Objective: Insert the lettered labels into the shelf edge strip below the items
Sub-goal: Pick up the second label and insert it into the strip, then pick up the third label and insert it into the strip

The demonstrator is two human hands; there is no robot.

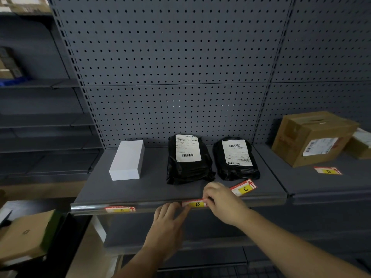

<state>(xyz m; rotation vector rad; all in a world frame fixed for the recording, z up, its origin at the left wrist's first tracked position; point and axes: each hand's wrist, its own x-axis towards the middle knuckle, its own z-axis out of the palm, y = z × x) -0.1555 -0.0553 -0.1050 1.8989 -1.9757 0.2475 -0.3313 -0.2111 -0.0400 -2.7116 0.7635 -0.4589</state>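
Observation:
The shelf edge strip (152,206) runs along the front of the grey shelf. Label A (120,209) sits in the strip below the white box (126,160). Label B (195,203) is at the strip below the left black parcel (187,159). My right hand (222,201) pinches its right end from above, and my left hand (170,215) presses its left end with the index finger. Label C (244,188) lies loose on the shelf before the right black parcel (235,158). Label D (327,170) lies on the neighbouring shelf.
A brown cardboard box (311,137) stands on the right shelf behind label D, with another box at its right. A pegboard back panel (170,77) rises behind the items. A cardboard carton (26,235) sits low at the left.

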